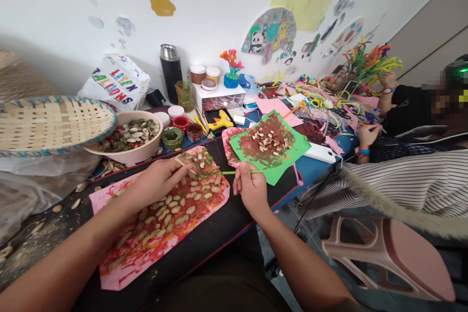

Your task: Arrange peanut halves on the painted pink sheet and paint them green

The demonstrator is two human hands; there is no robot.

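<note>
My left hand (161, 180) is closed on a thin pale wooden stick (185, 165), low over the upper part of a pink sheet (127, 273) smeared with red and orange paint. Many peanut shells (171, 217) lie on that sheet, some near its top daubed green. In my right hand (251, 187) is a slim green paintbrush (228, 173), pinched near its middle. Its tip points left, close to my left fingertips, and looks coated with green paint. Whether it touches a shell I cannot tell. Beyond my right hand lies a green sheet (300, 148) with brown paint and shell pieces.
Paint jars, among them a green one (172, 139), stand behind the pink sheet near a yellow glue gun (221, 121). A bowl (141, 156) of shells and a woven basket (54, 124) are at left. Another person (405, 112) sits at right beside a pink stool (417, 258).
</note>
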